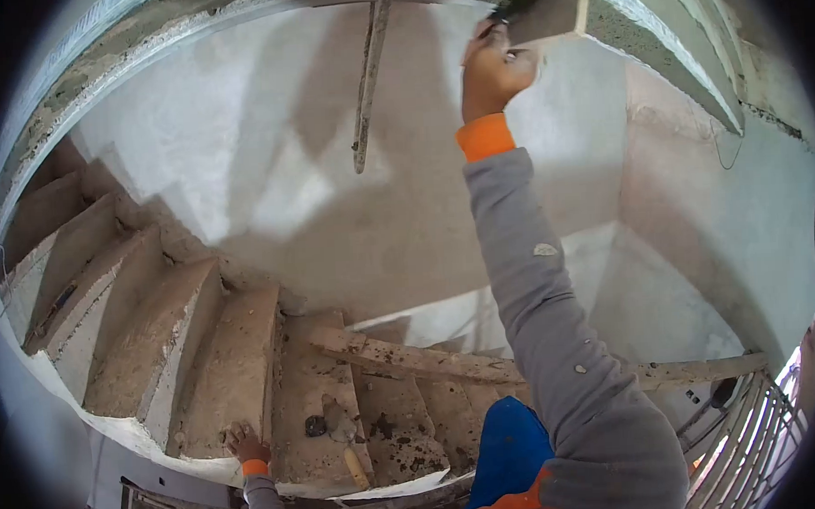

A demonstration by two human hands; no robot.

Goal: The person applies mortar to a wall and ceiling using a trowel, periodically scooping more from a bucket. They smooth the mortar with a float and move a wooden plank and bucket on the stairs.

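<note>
My right hand [498, 69], a little blurred, reaches up at the top with its fingers wrapped around a plastering float [552, 16]. The float has a flat rectangular board with a pale edge, and it is up against the rough grey underside [621, 40] of the concrete overhead. How the float's handle looks is hidden by my fingers. Low on the left, my left hand [245, 442] lies with fingers spread on a dusty stair step [222, 390], holding nothing. On the step to its right lies a trowel [354, 467] with a light wooden handle, beside a small dark lump [315, 426].
Curving concrete stairs [134, 348] run up to the left. A long wooden plank [412, 354] crosses the lower steps. From above hangs a mortar-stained rod [369, 92] in front of the plastered wall [334, 230]. Metal bars [743, 431] stand at the lower right.
</note>
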